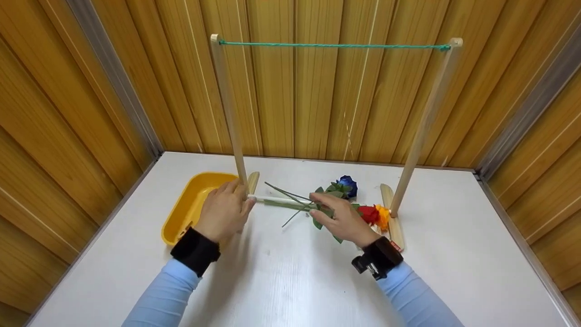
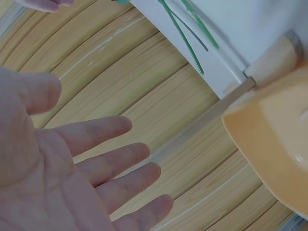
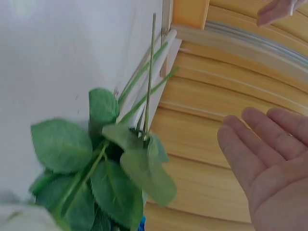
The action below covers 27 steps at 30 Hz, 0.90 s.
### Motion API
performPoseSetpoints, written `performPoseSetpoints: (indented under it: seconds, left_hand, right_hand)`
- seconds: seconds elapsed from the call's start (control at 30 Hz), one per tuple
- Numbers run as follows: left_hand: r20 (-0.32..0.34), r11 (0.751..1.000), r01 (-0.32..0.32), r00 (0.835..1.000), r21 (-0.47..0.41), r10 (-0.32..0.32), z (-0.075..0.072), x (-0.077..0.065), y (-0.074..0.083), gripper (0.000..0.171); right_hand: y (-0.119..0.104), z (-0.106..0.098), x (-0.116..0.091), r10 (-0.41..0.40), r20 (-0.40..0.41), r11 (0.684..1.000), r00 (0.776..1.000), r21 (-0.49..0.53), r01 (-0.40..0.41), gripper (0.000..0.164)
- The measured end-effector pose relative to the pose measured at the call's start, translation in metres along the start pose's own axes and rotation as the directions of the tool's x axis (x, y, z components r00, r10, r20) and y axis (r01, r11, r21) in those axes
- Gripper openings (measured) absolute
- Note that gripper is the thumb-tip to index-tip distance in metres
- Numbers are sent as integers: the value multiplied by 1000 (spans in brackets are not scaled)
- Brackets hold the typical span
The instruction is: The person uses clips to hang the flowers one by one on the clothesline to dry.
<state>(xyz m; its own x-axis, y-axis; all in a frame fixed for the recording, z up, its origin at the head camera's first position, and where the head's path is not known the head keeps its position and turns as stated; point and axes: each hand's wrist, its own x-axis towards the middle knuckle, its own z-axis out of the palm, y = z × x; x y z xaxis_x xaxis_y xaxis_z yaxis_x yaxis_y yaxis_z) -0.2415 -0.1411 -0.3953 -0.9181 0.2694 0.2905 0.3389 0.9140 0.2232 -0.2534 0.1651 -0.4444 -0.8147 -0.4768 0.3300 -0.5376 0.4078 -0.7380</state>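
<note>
On the white surface [image 1: 281, 286]: flowers [image 1: 368, 214], red, orange, blue, at the foot of a wooden frame [image 1: 427, 122], presumably for easy reach; left hand [image 1: 225, 211] near yellow tray [image 1: 190, 204], right hand [image 1: 342, 219] near leaves [image 3: 62, 144], both empty, fingers loosely extended.

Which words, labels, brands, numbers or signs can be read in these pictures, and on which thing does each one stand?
No text can be read in any of the three views.
Red label on the right-hand foot of the wooden frame: pale marks, too small and blurred to read.
</note>
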Motion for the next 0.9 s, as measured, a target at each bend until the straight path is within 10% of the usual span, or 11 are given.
performPoseSetpoints:
  seconds: [0.9]
  left_hand:
    - [239, 970, 224, 941, 91, -240, 2, 16, -51, 31]
  right_hand:
    - [-29, 63, 51, -56, 15, 997, 998, 58, 55, 23]
